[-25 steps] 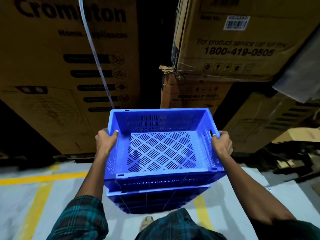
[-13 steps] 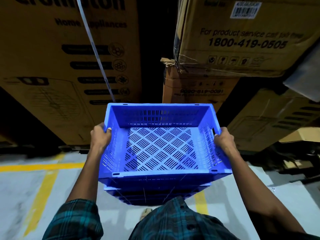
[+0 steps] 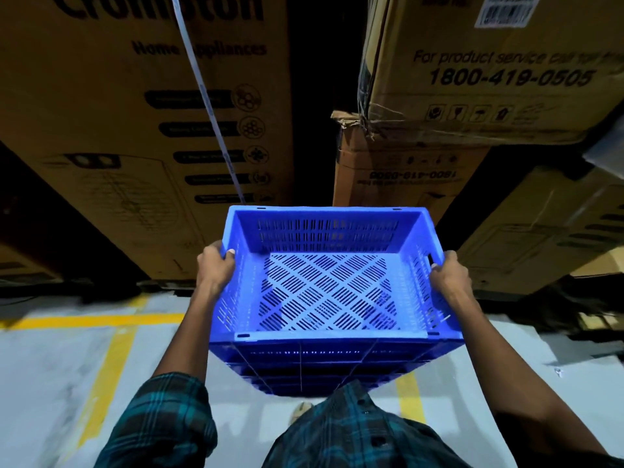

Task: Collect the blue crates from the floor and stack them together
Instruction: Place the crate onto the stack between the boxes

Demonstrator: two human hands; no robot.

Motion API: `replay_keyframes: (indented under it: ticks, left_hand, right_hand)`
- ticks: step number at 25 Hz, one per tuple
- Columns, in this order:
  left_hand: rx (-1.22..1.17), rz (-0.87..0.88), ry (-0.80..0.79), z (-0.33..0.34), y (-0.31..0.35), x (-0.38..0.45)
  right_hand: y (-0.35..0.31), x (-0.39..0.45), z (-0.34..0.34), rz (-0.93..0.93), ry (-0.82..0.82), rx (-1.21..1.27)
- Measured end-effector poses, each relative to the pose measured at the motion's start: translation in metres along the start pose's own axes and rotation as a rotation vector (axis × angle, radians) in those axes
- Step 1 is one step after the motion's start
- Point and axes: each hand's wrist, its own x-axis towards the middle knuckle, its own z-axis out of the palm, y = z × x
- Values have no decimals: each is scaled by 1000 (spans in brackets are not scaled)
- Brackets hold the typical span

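Observation:
A blue slotted crate (image 3: 329, 292) sits squarely on top of other blue crates (image 3: 314, 376), of which only the dark front walls show below its rim. My left hand (image 3: 216, 268) grips the top crate's left rim, thumb curled over the edge. My right hand (image 3: 450, 276) grips the right rim beside the handle slot. The top crate is empty and level. How many crates are underneath cannot be told.
Large brown cardboard boxes (image 3: 141, 123) stand close behind the crates, with more stacked at the right (image 3: 489, 72). A white strap (image 3: 209, 109) hangs down the left box. The grey floor (image 3: 50, 383) has yellow lines (image 3: 101, 376). My foot (image 3: 300, 408) shows under the stack.
The crate I hold has come down and straightened, so it now lines up over the crates below. Both hands kept their grip on the rims.

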Motion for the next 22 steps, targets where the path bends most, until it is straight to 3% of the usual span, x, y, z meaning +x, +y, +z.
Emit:
replay_keyframes:
  ticks: [5,8,12,14,16,18,20,22]
  left_hand:
    - [72,50,-25,-1,-3,-7]
    - [292,84,33,5,2,-17]
    - [770,333,170,16,7,-39]
    - [808,490,153,22,7,-52]
    - [661,605,9,25,3,-69]
    - [480,662,-335,28,2,-95]
    - [473,677,-618,30,3,-121]
    - [657,737,-610,36,3,-135]
  right_hand:
    - [3,-6,5,-48,47,-22]
    - [5,-7,5,-62,69,-21]
    - [5,-18,10,-71,103,-81]
    - [5,-29,13,-67,93,-190]
    - [11,-52,19,-43,46,-300]
    - [22,-83,26,-69,43,-399]
    - [30,-110,32,-168,-16,-404]
    - [36,-128,36,-373,-107,-422]
